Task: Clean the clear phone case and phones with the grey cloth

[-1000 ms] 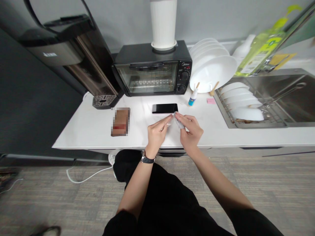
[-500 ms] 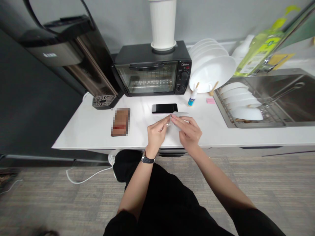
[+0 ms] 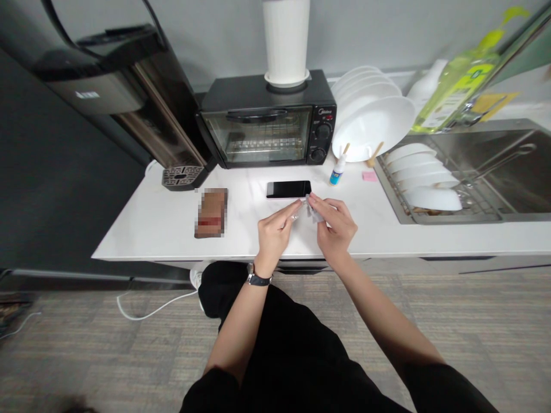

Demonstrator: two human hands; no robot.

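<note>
Both my hands are up over the front edge of the counter [image 3: 172,229], pinching one small clear packet [image 3: 313,211] between them (a wipe sachet or film, too small to tell). My left hand [image 3: 275,232] grips its left end with thumb and forefinger, fingers together and clamped on the packet. My right hand [image 3: 336,223] has the right end, fingertips also closed on it, the rest of the fingers curled under. The packet sits between the two hands, raised off the counter as far as I can tell, its long axis running left to right across my view. Fingertips of both hands nearly meet at its top edge. Just beyond it, farther from me, lies the phone [image 3: 288,189], black screen up, flat on the counter, long axis also left to right, so packet and phone lie parallel. The phone is near both hands but not touching either; my left fingertips are a bit nearer its middle, my right nearer its right end. A small bottle [image 3: 338,170] stands just right of the phone, a brown case [image 3: 210,212] well to the left. Oven [image 3: 267,129] behind, plates [image 3: 372,123] beside it, sink [image 3: 495,172] at right.
</note>
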